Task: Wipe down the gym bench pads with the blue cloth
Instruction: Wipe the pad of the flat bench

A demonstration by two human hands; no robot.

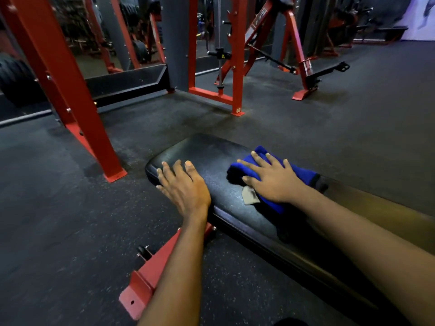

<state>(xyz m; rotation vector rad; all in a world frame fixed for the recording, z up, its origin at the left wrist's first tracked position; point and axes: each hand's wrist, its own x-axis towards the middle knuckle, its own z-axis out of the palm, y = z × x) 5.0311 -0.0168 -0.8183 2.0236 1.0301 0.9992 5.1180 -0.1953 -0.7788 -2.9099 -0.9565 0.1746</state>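
**While the left hand [186, 184] lies bare on the bench pad [219, 158], the right hand [270, 180] presses the blue cloth [260, 152]**

As the head view looks down, the black bench pad runs from mid-picture toward 4 o'clock. Both hands lie palm down with fingers straight and spread, gripping nothing. The left hand rests on the pad's rounded end, at 9 o'clock from the cloth and apart from it. The right hand lies flat on the bunched blue cloth, which sits on the pad's top surface. A small grey tag [249, 196] pokes out from under the cloth at that hand's 7 o'clock. A red bench foot [146, 285] stands on the dark speckled floor [70, 208] at 7 o'clock from the pad, and a red rack upright [70, 90] rises at 10 o'clock.
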